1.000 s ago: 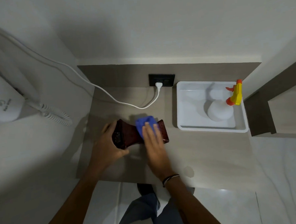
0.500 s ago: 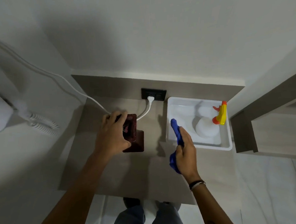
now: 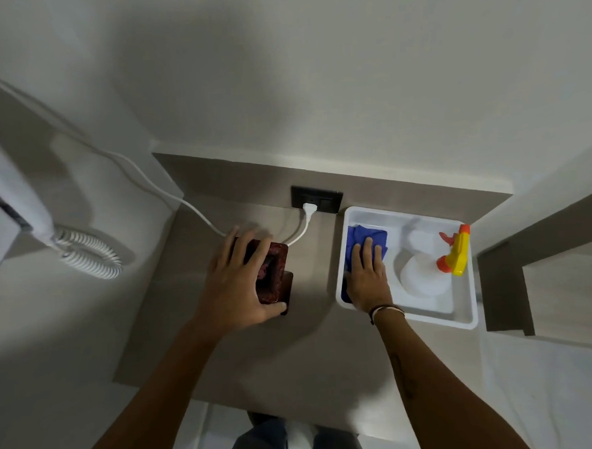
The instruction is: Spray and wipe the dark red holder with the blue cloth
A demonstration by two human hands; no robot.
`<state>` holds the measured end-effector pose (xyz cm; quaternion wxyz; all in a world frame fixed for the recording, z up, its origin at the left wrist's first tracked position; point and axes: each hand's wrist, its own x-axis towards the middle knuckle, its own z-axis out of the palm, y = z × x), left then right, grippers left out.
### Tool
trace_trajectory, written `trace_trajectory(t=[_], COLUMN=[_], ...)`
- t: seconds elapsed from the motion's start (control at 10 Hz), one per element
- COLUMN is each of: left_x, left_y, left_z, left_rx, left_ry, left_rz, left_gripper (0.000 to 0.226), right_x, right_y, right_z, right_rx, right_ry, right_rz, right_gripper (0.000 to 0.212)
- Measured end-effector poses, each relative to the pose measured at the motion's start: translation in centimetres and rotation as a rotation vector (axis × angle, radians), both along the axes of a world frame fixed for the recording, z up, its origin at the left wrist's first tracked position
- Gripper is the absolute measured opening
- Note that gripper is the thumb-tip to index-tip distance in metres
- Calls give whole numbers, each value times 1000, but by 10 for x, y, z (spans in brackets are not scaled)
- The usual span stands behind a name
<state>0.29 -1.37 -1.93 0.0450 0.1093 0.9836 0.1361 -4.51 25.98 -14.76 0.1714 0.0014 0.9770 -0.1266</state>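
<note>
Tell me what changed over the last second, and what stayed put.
The right hand lifted the blue cloth off the dark red holder and carried it right into the white tray, where it now lies flat on it. The left hand turned the holder from lying to upright and holds it. The spray bottle stayed in the tray; the cord stayed plugged in.

I see the holder (image 3: 273,277) on the counter (image 3: 294,355), left of the tray (image 3: 464,322). In the tray, the cloth (image 3: 365,239) lies left of the bottle (image 3: 424,272). The socket (image 3: 316,200) sits behind.
</note>
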Motion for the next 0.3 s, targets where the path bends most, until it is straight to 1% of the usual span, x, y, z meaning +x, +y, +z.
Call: trace_trajectory(t=[0.1, 0.2, 0.3], left_x=[0, 3, -3], left_y=[3, 3, 7], left_z=[-4, -6, -9], left_rx=[-16, -58, -77], left_ry=[93, 133, 86], left_rz=[-13, -7, -7], left_gripper=[122, 114, 112], right_x=[6, 5, 9], right_y=[0, 4, 3], right_z=[-5, 6, 22], right_rx=[51, 54, -38], right_ry=[-16, -14, 69], right_rz=[22, 38, 1], right_gripper=[69, 70, 71])
